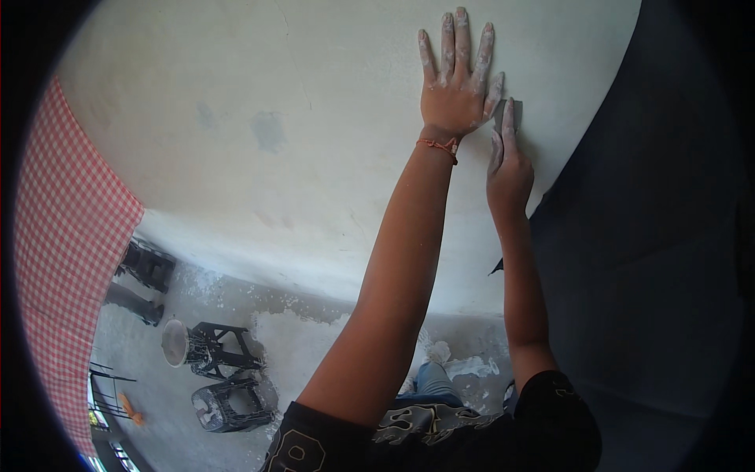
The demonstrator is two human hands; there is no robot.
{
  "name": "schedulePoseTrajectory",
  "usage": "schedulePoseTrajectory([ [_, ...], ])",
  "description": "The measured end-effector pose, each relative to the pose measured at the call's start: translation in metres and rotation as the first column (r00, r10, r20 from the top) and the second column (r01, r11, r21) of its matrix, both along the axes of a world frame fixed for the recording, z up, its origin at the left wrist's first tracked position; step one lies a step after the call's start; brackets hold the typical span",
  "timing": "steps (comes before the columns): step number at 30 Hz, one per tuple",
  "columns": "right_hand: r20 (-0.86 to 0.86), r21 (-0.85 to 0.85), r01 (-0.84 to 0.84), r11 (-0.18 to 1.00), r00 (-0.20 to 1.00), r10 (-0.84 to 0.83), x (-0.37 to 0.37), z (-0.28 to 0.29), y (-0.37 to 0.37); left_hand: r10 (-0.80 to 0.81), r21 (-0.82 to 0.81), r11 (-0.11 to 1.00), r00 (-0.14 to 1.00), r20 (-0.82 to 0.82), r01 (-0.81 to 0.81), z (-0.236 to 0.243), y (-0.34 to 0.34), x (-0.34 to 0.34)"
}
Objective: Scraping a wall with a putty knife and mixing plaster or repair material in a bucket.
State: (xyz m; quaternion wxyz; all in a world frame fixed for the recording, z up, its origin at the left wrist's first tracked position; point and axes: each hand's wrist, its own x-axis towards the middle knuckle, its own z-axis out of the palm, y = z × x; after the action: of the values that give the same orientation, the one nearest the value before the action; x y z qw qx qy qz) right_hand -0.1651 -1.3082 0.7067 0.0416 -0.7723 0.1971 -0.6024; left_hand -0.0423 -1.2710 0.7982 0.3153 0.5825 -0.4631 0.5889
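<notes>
My left hand (pixel 456 86) lies flat against the pale wall (pixel 330 94), fingers spread and dusted white, with an orange-red cord bracelet at the wrist. Just right of its thumb, my right hand (pixel 510 161) presses a small dark grey flat piece (pixel 515 112) to the wall. The index finger stretches along that piece, and the thumb is bent at its left side. Most of the piece is hidden under the fingers, so I cannot tell if it is sandpaper or a thin blade. White powder also coats the right fingers.
Dark sheeting (pixel 653 259) borders the wall at the right. A red-and-white checked cloth (pixel 71 236) hangs at the left. On the white-spattered floor (pixel 299 346) stand two black stools (pixel 224 350), (pixel 248 401), with a pale bucket (pixel 174 343) beside them.
</notes>
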Motion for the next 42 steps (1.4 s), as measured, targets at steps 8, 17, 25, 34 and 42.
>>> schedulePoseTrajectory([
  [8, -0.089, 0.055, 0.028, 0.998, 0.996, -0.023, -0.003, 0.043, 0.004, 0.052, 0.094, 0.994, 0.998, -0.024, -0.049, 0.007, 0.002, -0.002],
  [17, -0.063, 0.060, 0.029, 0.998, 0.998, -0.025, -0.008, 0.042, -0.002, 0.075, 0.105, 0.992, 0.997, -0.029, -0.071, 0.009, 0.001, -0.010],
  [25, 0.048, 0.034, -0.016, 0.999, 0.999, 0.015, 0.001, 0.014, 0.001, 0.170, 0.102, 0.980, 0.985, 0.007, -0.169, 0.010, 0.001, -0.014],
  [34, -0.025, 0.078, 0.020, 0.997, 1.000, -0.018, -0.004, 0.047, -0.001, 0.129, 0.145, 0.982, 0.991, -0.038, -0.122, 0.010, 0.004, -0.015],
  [42, -0.119, 0.133, 0.008, 0.991, 0.993, 0.008, -0.009, -0.045, 0.012, 0.328, 0.133, 0.935, 0.944, 0.029, -0.329, 0.010, -0.002, -0.014],
])
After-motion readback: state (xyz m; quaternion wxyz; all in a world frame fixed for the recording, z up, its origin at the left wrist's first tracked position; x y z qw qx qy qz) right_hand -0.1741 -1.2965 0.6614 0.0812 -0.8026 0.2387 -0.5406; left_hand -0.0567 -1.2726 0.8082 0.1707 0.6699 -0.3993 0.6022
